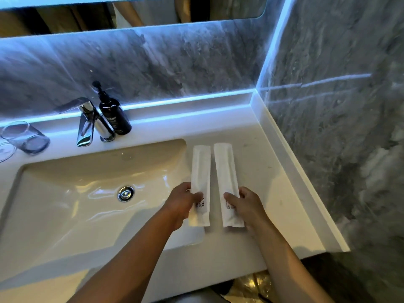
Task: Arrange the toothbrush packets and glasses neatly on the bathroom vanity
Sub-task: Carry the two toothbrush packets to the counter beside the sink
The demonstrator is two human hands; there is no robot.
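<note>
The head view shows two white toothbrush packets lying side by side on the white table to the right of the sink basin (65, 193), both running lengthwise away from the person and close to parallel, with a narrow strip of bare surface between them. The left toothbrush packet (200, 173) sits right at the basin's edge, with dark print near its near end; the right toothbrush packet (226, 171) reaches slightly farther toward the wall. The left hand (182, 202) pinches the near part of the left packet, thumb on top, fingers (197, 196) closed on its side. The right hand (247, 204) grips the near part of the right packet the same way, thumb resting on its printed area. Well apart from them, at the far left of the table (273, 193), a clear drinking glass (25, 137) stands behind the basin, and the rim of a second glass (6, 150) shows at the frame edge just beside it. A chrome faucet (89, 122) stands behind the basin, with a dark pump bottle (113, 114) just to its right. Grey marble walls enclose the corner.
</note>
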